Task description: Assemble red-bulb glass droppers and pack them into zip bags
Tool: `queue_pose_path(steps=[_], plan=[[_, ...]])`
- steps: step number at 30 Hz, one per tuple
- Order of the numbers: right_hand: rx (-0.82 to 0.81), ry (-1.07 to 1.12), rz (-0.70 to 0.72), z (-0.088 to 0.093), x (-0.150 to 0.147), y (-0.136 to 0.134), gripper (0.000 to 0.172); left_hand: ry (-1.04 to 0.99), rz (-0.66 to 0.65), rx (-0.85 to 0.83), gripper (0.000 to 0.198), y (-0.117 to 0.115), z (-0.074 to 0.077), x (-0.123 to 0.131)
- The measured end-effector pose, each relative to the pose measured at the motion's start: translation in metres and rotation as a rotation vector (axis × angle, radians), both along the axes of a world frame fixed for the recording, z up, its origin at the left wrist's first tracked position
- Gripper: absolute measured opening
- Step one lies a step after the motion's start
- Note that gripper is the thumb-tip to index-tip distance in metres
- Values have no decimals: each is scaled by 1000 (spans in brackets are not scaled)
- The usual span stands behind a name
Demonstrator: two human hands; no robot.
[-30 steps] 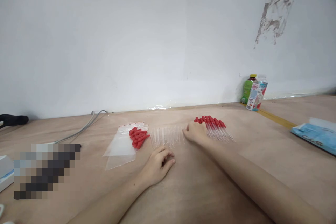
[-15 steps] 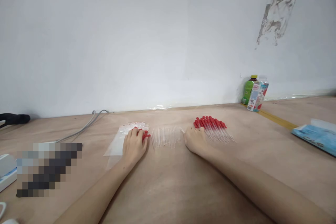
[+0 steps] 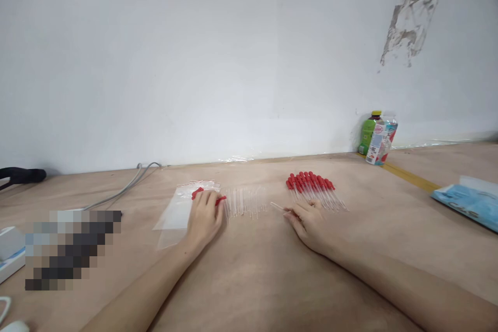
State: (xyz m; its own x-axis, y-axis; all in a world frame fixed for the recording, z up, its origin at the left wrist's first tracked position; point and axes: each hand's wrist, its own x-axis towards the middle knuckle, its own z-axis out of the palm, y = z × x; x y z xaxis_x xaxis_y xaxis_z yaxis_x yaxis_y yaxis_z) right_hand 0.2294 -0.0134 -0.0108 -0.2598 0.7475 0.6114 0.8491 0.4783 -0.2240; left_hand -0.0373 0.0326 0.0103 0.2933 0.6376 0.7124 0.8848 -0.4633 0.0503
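My left hand (image 3: pixel 205 218) is closed over the edge of the clear zip bags (image 3: pixel 176 212). Between its thumb and forefinger a red rubber bulb (image 3: pixel 221 199) sticks out. Other red bulbs (image 3: pixel 197 193) lie on the bags just beyond the fingers, partly hidden by them. A thin glass dropper tube (image 3: pixel 276 206) points left from the fingertips of my right hand (image 3: pixel 309 220), which pinches it. Between the hands, loose glass tubes (image 3: pixel 245 202) lie in a row. Past my right hand rests a fan of droppers with red bulbs (image 3: pixel 310 181).
Two drink bottles (image 3: pixel 375 137) stand by the wall at the right. A blue packet (image 3: pixel 467 202) lies at the right edge, near yellow tape (image 3: pixel 412 178). At the left are a grey cable (image 3: pixel 128 187), a white power strip (image 3: pixel 11 259) and a blurred-out dark object (image 3: pixel 73 249).
My right hand has moved right and nearer to me, and the glass tube in it now shows clearly. My left hand has shifted slightly right, with a red bulb at its fingertips.
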Motion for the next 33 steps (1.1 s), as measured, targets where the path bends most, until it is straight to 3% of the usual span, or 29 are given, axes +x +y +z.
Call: queue_pose_path(steps=[5,8,17,23,27,33], plan=[[13,19,69,7,-6,-10,23,-162,-309,-313,13,-31,-12,35],[19,22,141,7,-8,-15,23,-246,-416,-477,15,-41,-19,47],[-19,-42,198,8,-12,-18,21,-341,-494,-604,20,-42,-15,49],[-102,-35,287,13,-10,-17,21,-427,-546,-662,20,-40,-24,49],[-129,-62,340,11,-7,-12,23,-357,-564,-687,21,-41,-25,47],[-101,-116,279,7,-7,-9,23,-216,-514,-609,21,-46,-18,49]])
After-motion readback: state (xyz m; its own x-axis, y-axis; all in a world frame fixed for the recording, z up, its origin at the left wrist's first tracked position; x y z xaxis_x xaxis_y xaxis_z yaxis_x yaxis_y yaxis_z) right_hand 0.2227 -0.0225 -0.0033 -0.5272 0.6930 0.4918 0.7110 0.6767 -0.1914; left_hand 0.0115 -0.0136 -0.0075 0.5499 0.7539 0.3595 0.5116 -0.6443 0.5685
